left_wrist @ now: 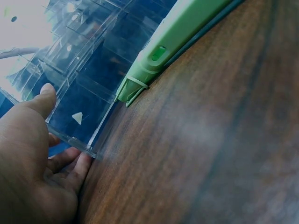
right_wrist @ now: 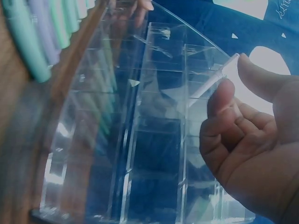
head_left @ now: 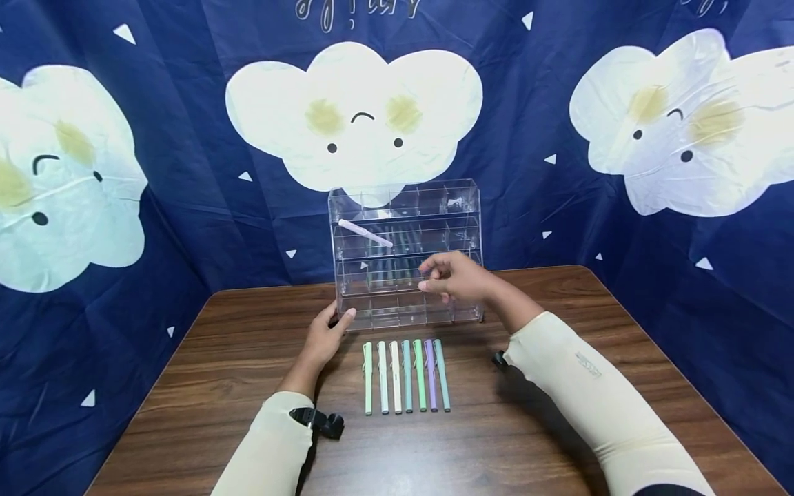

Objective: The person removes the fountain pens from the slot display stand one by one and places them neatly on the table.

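Observation:
A clear acrylic rack (head_left: 409, 317) with several stepped tiers of compartments stands on the table. My left hand (head_left: 324, 336) grips its lower left corner, thumb on the front and fingers behind, as the left wrist view shows. In front of the rack's right half is my right hand (head_left: 459, 277), thumb and fingers loosely bent with nothing between them. A pale lilac pen (head_left: 366, 233) lies slanted in an upper tier at the left. In the right wrist view this pen (right_wrist: 210, 84) shows beyond the thumb and index fingertip.
Several capped pens lie side by side before the rack, among them a light green pen (head_left: 369, 379), a cream pen (head_left: 395, 379) and a purple pen (head_left: 431, 377). Behind the wooden table (head_left: 248, 358) hangs a blue curtain (head_left: 186, 138) with white clouds.

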### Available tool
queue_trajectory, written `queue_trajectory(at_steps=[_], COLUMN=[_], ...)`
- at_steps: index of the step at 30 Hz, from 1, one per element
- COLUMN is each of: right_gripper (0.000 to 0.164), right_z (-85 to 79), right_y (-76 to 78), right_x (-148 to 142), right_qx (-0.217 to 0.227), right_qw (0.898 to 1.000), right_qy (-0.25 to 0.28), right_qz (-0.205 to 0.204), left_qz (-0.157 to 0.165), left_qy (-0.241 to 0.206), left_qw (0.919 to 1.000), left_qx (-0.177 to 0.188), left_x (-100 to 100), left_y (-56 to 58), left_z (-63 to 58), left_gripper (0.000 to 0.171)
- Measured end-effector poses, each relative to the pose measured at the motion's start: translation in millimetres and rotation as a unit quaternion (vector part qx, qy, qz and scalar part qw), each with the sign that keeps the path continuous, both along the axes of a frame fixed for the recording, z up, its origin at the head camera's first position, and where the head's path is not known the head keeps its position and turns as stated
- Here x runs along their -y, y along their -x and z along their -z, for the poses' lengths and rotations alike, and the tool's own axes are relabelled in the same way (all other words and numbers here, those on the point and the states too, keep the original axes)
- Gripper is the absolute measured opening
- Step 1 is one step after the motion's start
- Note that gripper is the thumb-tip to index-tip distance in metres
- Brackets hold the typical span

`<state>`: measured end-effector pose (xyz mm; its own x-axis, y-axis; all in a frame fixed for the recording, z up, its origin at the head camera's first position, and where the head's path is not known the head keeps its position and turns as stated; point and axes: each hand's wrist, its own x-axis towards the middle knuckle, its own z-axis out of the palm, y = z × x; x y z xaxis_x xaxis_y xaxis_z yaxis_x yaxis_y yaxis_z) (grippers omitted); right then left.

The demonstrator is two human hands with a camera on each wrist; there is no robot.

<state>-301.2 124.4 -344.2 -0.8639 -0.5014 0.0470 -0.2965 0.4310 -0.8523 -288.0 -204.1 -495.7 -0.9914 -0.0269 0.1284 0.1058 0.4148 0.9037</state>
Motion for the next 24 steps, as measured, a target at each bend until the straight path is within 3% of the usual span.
queue_trajectory(at_steps=[5, 10, 24], right_gripper=[0.03, 0.023, 0.029], right_z=[-10.5, -21.2, -43.4], right_y=[9.9, 19.7, 41.0], right_x=[24, 45, 87], right_qx=[-0.037, -0.078, -0.096], right_qw=[0.998, 0.993, 0.984], right_qy=[0.041, 0.048, 0.089], right_qz=[0.035, 0.074, 0.122], left_qz=[-0.001, -0.001, 0.002], left_qy=[0.005, 0.006, 0.01], left_qw=[1.0, 1.0, 0.9999], left_qx=[-0.003, -0.001, -0.001], left_x=[3, 4, 3], left_y=[-1.1, -1.5, 0.5], left_z=[0.5, 2.1, 0.2], left_gripper=[0.066, 0.067, 0.065])
